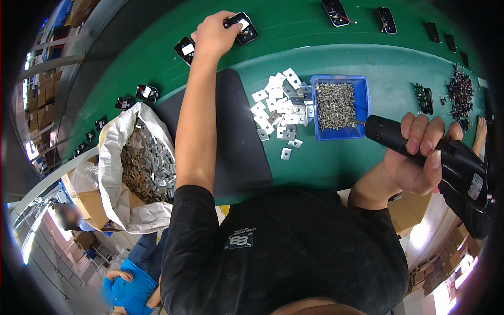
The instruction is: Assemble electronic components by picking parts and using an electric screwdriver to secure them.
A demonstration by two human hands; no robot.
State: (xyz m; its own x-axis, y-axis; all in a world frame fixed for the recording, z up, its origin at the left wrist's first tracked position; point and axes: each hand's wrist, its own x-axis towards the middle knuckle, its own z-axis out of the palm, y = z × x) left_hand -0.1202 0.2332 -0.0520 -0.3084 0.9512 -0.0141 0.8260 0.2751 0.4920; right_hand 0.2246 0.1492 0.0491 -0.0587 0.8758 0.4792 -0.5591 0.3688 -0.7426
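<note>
Far across the green work surface, my left hand [216,35] is closed around the near left side of a small black plastic housing [250,34] with a white patch. Its thumb lies on the patch. A similar housing [185,49] is beside my left wrist. In my right hand [415,170], the fingers are wrapped round a black electric screwdriver [387,131] pointing left. Its bit is at the right side of a blue bin [367,86] full of small metal screws [334,105]; whether a screw sits on the tip I cannot make out. Square metal plates [278,107] lie loosely piled left of the bin.
A black mat [239,142] lies under my left forearm. At left stands a white sack [110,173] of metal pieces. More housings [336,13] line the far strip. A dark heap of small wired parts [460,97] lies at right, near another person's arm [480,135].
</note>
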